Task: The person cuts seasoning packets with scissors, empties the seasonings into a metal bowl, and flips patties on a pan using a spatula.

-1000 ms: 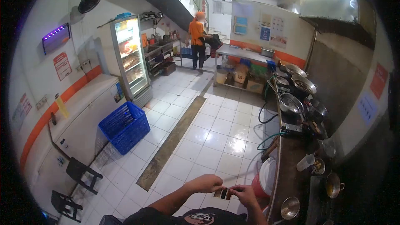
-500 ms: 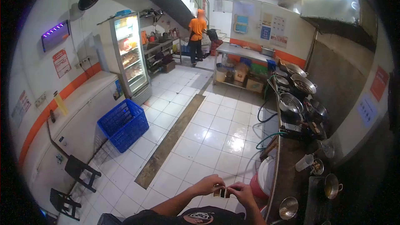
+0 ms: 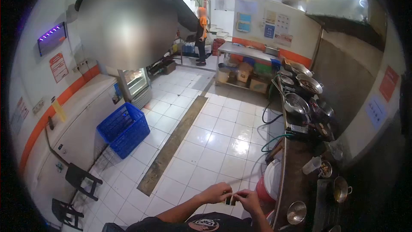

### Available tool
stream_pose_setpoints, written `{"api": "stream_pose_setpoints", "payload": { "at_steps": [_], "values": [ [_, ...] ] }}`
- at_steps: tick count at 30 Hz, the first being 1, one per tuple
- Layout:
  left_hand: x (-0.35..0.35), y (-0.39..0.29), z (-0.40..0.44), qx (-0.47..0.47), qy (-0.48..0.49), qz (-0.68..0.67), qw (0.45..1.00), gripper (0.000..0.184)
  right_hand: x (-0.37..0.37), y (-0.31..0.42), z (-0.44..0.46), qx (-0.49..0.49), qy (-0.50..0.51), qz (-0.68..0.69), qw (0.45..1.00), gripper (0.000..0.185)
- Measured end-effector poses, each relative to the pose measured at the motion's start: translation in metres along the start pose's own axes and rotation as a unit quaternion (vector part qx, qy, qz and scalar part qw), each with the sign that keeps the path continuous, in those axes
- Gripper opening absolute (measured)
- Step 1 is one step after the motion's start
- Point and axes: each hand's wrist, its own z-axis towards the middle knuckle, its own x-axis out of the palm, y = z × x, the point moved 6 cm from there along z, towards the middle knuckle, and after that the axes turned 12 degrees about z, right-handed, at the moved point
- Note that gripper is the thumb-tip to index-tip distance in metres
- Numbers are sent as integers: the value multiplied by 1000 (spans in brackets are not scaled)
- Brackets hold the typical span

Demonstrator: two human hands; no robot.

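Note:
My left hand (image 3: 216,193) and my right hand (image 3: 248,199) meet in front of my dark shirt at the lower middle of the view. Between their fingertips is a small pale-edged item with a dark middle (image 3: 229,199). Both hands pinch it, one from each side. Its kind is too small to make out, and fingers cover part of it. Below the hands lies the white tiled floor. Just right of my right hand stands a red tub with a white lid (image 3: 272,180).
Along the right runs a counter (image 3: 296,163) with woks (image 3: 297,104), bowls and a clear jug (image 3: 312,165). At left are a blue crate (image 3: 128,135), black stools (image 3: 81,178) and a chest freezer (image 3: 86,116). A person in orange (image 3: 201,38) stands at the back near a steel table (image 3: 244,51).
The person at the back has turned and stands more side-on. A blurred patch now covers the upper left. My view has shifted slightly; my hands keep their pinch.

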Motion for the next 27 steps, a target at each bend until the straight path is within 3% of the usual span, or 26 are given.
{"api": "stream_pose_setpoints", "payload": {
  "at_steps": [4, 6, 8, 10, 14, 17, 20, 27],
  "values": [
    [9, 4, 3, 29, -10, 26, 999, 15, -5, -33, 5, -58, 6, 8, 998, 18],
    [5, 5, 11, 18, -58, 7, 998, 13, -14, -12, 2, -21, -22, -31, 999, 17],
    [-13, -16, 26, 20, -78, -27, 996, 8, -28, 16, -2, -87, -16, -25, 996, 12],
    [-11, -26, 44, 38, -89, -31, 995, 8, -47, 11, -5, -98, -72, -27, 992, 13],
    [1, -61, 73, 75, -80, -37, 993, 4, -81, 31, -29, -157, -136, -46, 977, 10],
    [19, -75, 91, 106, -71, -38, 991, 10, -101, 29, -44, -138, -179, -17, 974, 9],
    [29, -91, 102, 120, -81, -69, 987, 3, -115, 12, -52, -150, -235, -23, 960, 8],
    [46, -97, 135, 136, 18, -119, 983, 12, -142, 25, -75, -119, -266, 15, 957, 6]
  ]
}}
